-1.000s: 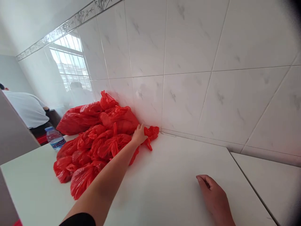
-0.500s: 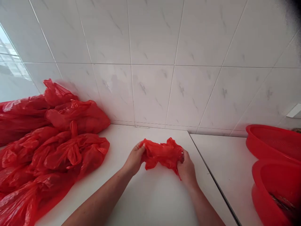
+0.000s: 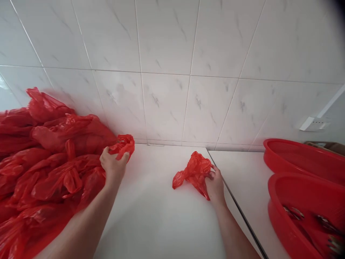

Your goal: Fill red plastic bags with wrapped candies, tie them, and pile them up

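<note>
My left hand (image 3: 114,165) is at the edge of a heap of red plastic bags (image 3: 67,169), with a small crumpled red plastic bag (image 3: 126,142) loosely between its thumb and fingers. At the right, my right hand (image 3: 215,181) pinches another crumpled red plastic bag (image 3: 196,169) by its right side. That thin bag hangs over the white tabletop (image 3: 161,212), its twisted end pointing left. Several bags in the heap are knotted and bulging; their contents are hidden.
Two red plastic basins (image 3: 275,187) stand on the right-hand surface, the nearer with small dark items I cannot make out. A dark seam (image 3: 242,212) divides the two white surfaces. Behind runs a tiled wall (image 3: 167,104) with a white socket (image 3: 314,124).
Both hands were together on crumpled red plastic; now they are apart. My left hand has moved left to the heap with one red bag, and the right still holds another. The view has shifted right.
</note>
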A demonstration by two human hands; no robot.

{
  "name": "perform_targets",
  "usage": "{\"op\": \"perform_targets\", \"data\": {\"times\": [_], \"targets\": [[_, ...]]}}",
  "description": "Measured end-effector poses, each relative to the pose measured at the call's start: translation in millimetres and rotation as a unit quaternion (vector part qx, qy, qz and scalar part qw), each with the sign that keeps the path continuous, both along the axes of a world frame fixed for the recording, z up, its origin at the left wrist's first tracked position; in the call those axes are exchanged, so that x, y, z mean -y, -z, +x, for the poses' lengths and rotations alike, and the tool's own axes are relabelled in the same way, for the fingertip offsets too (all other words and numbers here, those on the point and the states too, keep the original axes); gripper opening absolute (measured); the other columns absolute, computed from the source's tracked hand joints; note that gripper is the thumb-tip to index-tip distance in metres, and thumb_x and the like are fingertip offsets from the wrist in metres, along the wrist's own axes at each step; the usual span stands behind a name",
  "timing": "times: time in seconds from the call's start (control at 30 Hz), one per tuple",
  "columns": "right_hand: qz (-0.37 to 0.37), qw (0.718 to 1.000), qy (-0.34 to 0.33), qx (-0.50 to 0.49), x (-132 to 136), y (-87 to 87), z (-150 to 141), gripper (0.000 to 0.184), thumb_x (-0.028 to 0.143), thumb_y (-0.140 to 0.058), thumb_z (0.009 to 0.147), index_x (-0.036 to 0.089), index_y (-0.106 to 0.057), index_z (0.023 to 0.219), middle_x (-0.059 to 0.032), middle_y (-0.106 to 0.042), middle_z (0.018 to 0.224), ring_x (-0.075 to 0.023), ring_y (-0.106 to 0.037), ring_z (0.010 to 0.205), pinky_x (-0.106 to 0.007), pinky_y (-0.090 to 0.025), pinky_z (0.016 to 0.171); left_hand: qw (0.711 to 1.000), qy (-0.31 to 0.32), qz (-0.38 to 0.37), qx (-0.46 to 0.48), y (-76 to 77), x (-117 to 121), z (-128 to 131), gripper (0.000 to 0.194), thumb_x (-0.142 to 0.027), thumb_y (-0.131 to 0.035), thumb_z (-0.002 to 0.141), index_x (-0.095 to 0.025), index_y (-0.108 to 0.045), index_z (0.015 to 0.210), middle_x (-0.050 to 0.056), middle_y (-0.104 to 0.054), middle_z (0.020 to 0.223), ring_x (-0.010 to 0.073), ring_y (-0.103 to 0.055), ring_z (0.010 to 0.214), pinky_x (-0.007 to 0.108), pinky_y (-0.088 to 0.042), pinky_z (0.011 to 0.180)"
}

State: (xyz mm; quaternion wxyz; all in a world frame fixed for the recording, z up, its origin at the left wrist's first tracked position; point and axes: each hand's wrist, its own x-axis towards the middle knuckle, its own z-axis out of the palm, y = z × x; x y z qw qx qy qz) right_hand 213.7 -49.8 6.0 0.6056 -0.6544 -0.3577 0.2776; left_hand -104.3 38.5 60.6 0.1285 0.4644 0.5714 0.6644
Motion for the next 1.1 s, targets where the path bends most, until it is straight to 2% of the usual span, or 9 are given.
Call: {"op": "perform_targets", "data": {"times": [0.13,0.2,0.3,0.47,0.63,0.73,0.83,0.97,1.1], "targets": [[0.006,0.999,-0.031,-0.019,1,1.5,-12,0.06,0.031,-0.056,0.073,0.027,-0.04,0.13,-0.004,-0.064,0.11,-0.0217,-0.064,0.092,-0.031,-0.052,0.073,0.969,0.157,0.032,-0.19,26.7,29,45,0.053,-0.028,-0.071,0.069,-0.024,-0.051,0.117,0.007,-0.048,0.133,0.0259,-0.037,0.13,0.043,-0.03,0.109],[0.009,0.997,-0.076,-0.032,1,3.9,-18,0.057,0.033,-0.057,0.075,0.027,-0.039,0.13,-0.0035,-0.065,0.105,-0.0211,-0.065,0.088,-0.031,-0.052,0.072,0.908,0.307,0.012,-0.285,41.0,45,72,0.066,-0.028,-0.072,0.068,-0.025,-0.044,0.128,0.009,-0.043,0.139,0.0262,-0.038,0.129,0.042,-0.035,0.106],[0.01,0.99,-0.134,-0.035,0,6.5,-21,0.048,0.037,-0.055,0.079,0.024,-0.045,0.124,-0.005,-0.065,0.104,-0.0212,-0.064,0.089,-0.032,-0.052,0.074,0.853,0.4,-0.052,-0.33,53.6,61,97,0.058,-0.02,-0.064,0.072,-0.029,-0.048,0.127,0.006,-0.054,0.126,0.0247,-0.048,0.117,0.037,-0.043,0.094],[0.007,0.995,-0.06,0.082,3,2.4,-19,0.035,0.052,-0.045,0.084,0.023,-0.056,0.1,-0.0039,-0.062,0.099,-0.0191,-0.059,0.088,-0.032,-0.047,0.077,0.886,0.361,-0.133,-0.259,59.6,62,95,0.022,-0.011,-0.047,0.074,-0.025,-0.062,0.083,0.0,-0.061,0.085,0.0175,-0.054,0.081,0.029,-0.04,0.07],[-0.042,0.966,-0.244,0.076,8,-1.0,-41,0.036,0.038,-0.064,0.071,0.026,-0.056,0.104,0.0012,-0.064,0.085,-0.0158,-0.058,0.068,-0.027,-0.045,0.059,0.919,0.313,-0.163,-0.178,63.9,59,91,0.007,-0.017,-0.052,0.071,-0.022,-0.047,0.071,-0.005,-0.047,0.067,0.0131,-0.04,0.062,0.025,-0.029,0.057],[-0.032,0.974,-0.223,0.014,4,4.4,-40,0.026,0.025,-0.062,0.068,0.023,-0.061,0.094,0.0053,-0.058,0.062,-0.012,-0.049,0.052,-0.023,-0.037,0.048,0.925,0.32,-0.179,-0.098,63.4,58,90,0.012,-0.019,-0.056,0.07,-0.022,-0.044,0.071,-0.006,-0.043,0.064,0.0111,-0.038,0.06,0.023,-0.029,0.054],[-0.016,0.985,-0.16,-0.07,-2,10.8,-21,0.011,0.024,-0.06,0.068,0.02,-0.058,0.079,0.0081,-0.046,0.047,-0.0088,-0.038,0.042,-0.021,-0.028,0.042,0.917,0.348,-0.195,-0.005,60.8,52,81,0.016,-0.027,-0.06,0.071,-0.021,-0.045,0.071,-0.006,-0.046,0.063,0.0094,-0.04,0.056,0.021,-0.03,0.05],[0.009,0.981,-0.132,-0.141,-5,13.7,5,0.016,0.029,-0.065,0.068,0.02,-0.055,0.075,0.0048,-0.053,0.057,-0.0107,-0.052,0.057,-0.021,-0.039,0.051,0.889,0.381,-0.217,0.129,59.5,41,64,0.023,-0.037,-0.063,0.073,-0.021,-0.046,0.071,-0.006,-0.048,0.054,0.007,-0.035,0.043,0.019,-0.023,0.04],[0.016,0.968,-0.15,-0.2,-2,13.6,10,0.026,0.036,-0.072,0.065,0.018,-0.057,0.077,-0.0009,-0.063,0.075,-0.0156,-0.061,0.077,-0.025,-0.048,0.064,0.848,0.409,-0.203,0.269,59.7,37,58,0.028,-0.036,-0.067,0.074,-0.02,-0.045,0.071,-0.004,-0.056,0.062,0.0072,-0.051,0.051,0.02,-0.044,0.055]]}}
